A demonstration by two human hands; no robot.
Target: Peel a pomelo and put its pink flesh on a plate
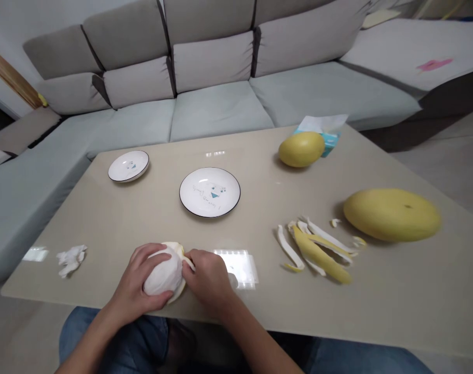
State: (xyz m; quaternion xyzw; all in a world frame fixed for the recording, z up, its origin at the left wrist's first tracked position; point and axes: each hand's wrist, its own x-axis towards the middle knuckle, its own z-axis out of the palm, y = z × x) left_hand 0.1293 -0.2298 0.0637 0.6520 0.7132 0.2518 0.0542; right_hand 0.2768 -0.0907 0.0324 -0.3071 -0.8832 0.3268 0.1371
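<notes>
Fruit, nearer than the larger plate, is cupped in the left hand; its remaining rind is pinched by the right hand. Pith is largely bared where visible; peelings are heaped near-right of that plate.

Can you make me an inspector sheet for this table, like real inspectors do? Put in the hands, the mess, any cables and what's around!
Surface: shiny beige table, with bright reflections.
Job's things: a white, mostly peeled fruit, with peel along its right side.
Clutter: yellow-and-white peel strips on the right; crumpled white tissue on the left.
Left hand: wrapped around the peeled fruit.
Right hand: gripping the peel at the fruit's right side.
Cables: nothing seen.
Surroundings: two plates, one central, one farther left; a smaller yellow fruit by a blue-and-white packet; a larger yellow fruit; grey sofa behind.
</notes>
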